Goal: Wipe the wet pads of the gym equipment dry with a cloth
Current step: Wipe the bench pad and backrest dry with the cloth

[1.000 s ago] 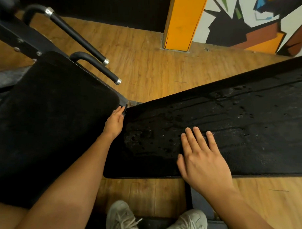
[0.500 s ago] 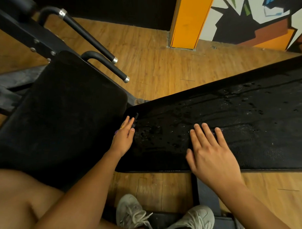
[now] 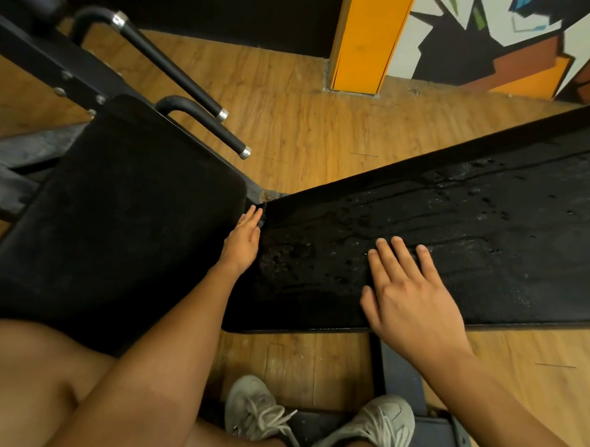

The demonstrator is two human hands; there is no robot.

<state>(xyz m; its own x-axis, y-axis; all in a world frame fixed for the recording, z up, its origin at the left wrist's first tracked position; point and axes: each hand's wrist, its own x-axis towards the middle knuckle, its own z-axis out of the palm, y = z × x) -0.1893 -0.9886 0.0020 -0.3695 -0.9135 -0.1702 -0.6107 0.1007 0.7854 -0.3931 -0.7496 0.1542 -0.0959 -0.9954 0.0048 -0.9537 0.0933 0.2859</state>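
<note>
**Wet pad with both hands on it**

The wet pad is a long black bench cushion that runs from the middle of the view off to the right edge. Drops and streaks of water shine across its top. At its narrow end we see a second black cushion, the seat pad, which looks matt. Only a thin gap separates the two.

Our right hand lies palm down on the wet pad, close to its near edge. The fingers are straight and slightly spread, and the hand holds nothing. Our left hand sits at the wet pad's narrow end, with its fingers straight and pressed together. The fingertips reach into the gap beside the seat pad, and we see nothing gripped in this hand.

Beyond the wet pad's narrow end, two black handles with silver caps stick out over the wooden floor. Farther back from the wet pad stands an orange pillar. Below the wet pad's near edge, a dark frame bar runs towards a pair of grey shoes.
</note>
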